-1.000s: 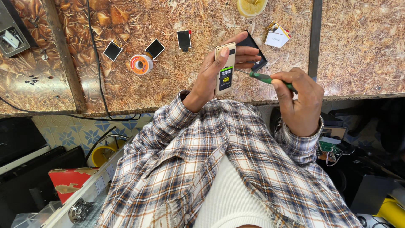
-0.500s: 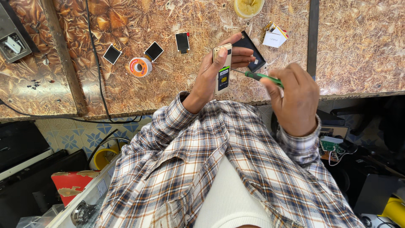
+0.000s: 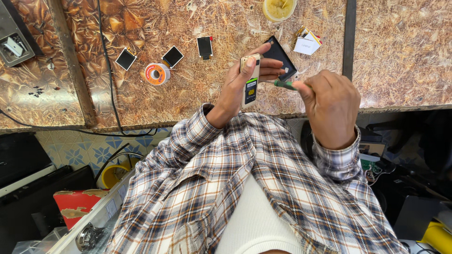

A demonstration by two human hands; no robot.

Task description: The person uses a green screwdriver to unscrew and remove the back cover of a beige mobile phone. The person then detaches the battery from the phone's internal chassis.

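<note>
At the far left of the patterned worktop (image 3: pixel 197 89), a grey metal box (image 3: pixel 14 35) is seen, with a small pale part lying on it. A black cable (image 3: pixel 106 61) is run down across the surface just right of it. Further right, two small black square screens (image 3: pixel 125 59) (image 3: pixel 173 56) are laid flat, with an orange-sided spool of solder wire (image 3: pixel 157 74) set between them and slightly nearer. A third small black panel (image 3: pixel 204 47) is laid right of these.

Near the middle, the left hand (image 3: pixel 238 84) is closed around a small cream-coloured phone (image 3: pixel 250 81), which is held upright on its edge above the worktop's near rim, its open back turned to the right. Just behind it, a flat black phone cover (image 3: pixel 278 57) is rested on the surface, touched by the left fingertips. At the far edge, a round yellowish tub (image 3: pixel 279 8) is seen, filled with a pale yellow paste; part of it is cut off by the frame. A small heap of white and coloured paper slips (image 3: pixel 308 42) is laid right of the cover.

The right hand (image 3: pixel 332 106) is clenched on a green-handled tool (image 3: pixel 284 84), whose tip is pointed left toward the phone; whether it touches cannot be told. The hands are held apart, each clamped on its own object.

Below the worktop, at the near left, a yellow bucket (image 3: pixel 112 175) is partly hidden; its contents cannot be made out.
</note>
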